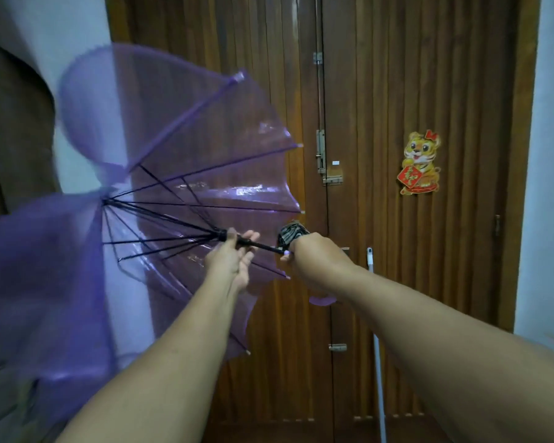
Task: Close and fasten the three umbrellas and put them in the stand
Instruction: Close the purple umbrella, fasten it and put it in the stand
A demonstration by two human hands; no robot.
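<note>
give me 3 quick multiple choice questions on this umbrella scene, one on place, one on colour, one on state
1. Where is the tiger sticker?
A on the door
B on the floor
C on the umbrella

2. What colour is the umbrella canopy?
A yellow
B see-through purple
C red

3. What state is the umbrella in?
A fully folded and strapped
B lying on the floor
C partly open, ribs spread

Answers: 1 A, it sits on the wooden door. 2 B, the door shows through it. 3 C, the left hand is at the slider, the right hand holds the handle end.
</note>
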